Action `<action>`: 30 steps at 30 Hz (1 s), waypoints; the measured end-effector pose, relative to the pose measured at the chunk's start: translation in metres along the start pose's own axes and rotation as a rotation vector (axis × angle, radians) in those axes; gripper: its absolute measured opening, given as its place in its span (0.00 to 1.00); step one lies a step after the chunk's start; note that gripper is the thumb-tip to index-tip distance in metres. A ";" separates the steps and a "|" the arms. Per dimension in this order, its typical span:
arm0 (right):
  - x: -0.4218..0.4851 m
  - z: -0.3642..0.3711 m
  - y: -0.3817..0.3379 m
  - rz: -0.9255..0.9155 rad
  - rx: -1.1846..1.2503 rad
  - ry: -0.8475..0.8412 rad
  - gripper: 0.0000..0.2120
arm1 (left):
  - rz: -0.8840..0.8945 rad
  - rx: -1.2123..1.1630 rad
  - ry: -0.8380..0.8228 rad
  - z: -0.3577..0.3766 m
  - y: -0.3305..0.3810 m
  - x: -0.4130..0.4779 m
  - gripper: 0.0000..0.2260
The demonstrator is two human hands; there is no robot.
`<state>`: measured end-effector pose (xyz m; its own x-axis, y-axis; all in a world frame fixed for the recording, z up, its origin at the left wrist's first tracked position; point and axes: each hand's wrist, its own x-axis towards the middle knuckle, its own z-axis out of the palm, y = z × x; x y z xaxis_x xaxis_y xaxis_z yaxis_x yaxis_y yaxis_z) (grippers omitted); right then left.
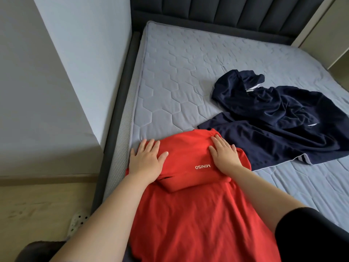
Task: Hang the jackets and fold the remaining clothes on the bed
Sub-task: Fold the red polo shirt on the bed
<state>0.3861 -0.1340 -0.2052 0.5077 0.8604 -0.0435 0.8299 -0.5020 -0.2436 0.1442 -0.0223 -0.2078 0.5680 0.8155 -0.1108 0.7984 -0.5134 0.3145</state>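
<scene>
Under both flat hands (186, 159), folded red shirt (188, 214), on bed (188, 72)

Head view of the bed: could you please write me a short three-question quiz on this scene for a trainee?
1. True or false: the left hand and the right hand both press flat on the red shirt.
2. Where does the navy garment lie? A) crumpled on the mattress, to the right of the red shirt; B) folded on top of the red shirt; C) on the floor.
3. Which word is printed in white on the red shirt's folded part?
Key: 1 true; 2 A; 3 MINISO.
</scene>
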 end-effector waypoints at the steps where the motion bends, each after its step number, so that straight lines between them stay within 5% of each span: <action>1: 0.003 -0.003 -0.002 0.019 0.121 0.059 0.22 | -0.013 -0.084 0.021 -0.004 0.001 0.004 0.25; 4: 0.020 -0.021 -0.010 0.192 0.422 0.229 0.18 | -0.045 -0.352 0.090 -0.017 -0.005 0.012 0.20; 16: 0.063 -0.053 -0.008 0.692 0.923 0.001 0.10 | -0.194 -0.577 0.068 -0.023 -0.019 0.020 0.10; 20: 0.059 -0.050 0.008 0.799 0.742 0.054 0.16 | -0.278 -0.639 0.165 -0.023 -0.020 0.023 0.09; 24: 0.055 -0.042 -0.003 0.512 0.156 0.037 0.16 | -0.257 -0.629 0.210 -0.019 -0.020 0.024 0.11; 27: 0.058 -0.048 -0.024 0.218 0.260 0.272 0.12 | -0.209 -0.636 0.189 -0.019 -0.022 0.024 0.12; 30: 0.063 -0.054 -0.040 -0.019 0.217 -0.150 0.18 | -0.191 -0.732 0.068 -0.025 -0.027 0.025 0.12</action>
<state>0.3969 -0.0646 -0.1461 0.4386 0.8812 -0.1765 0.7617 -0.4687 -0.4474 0.1324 0.0187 -0.1954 0.4007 0.8992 -0.1757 0.5318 -0.0721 0.8438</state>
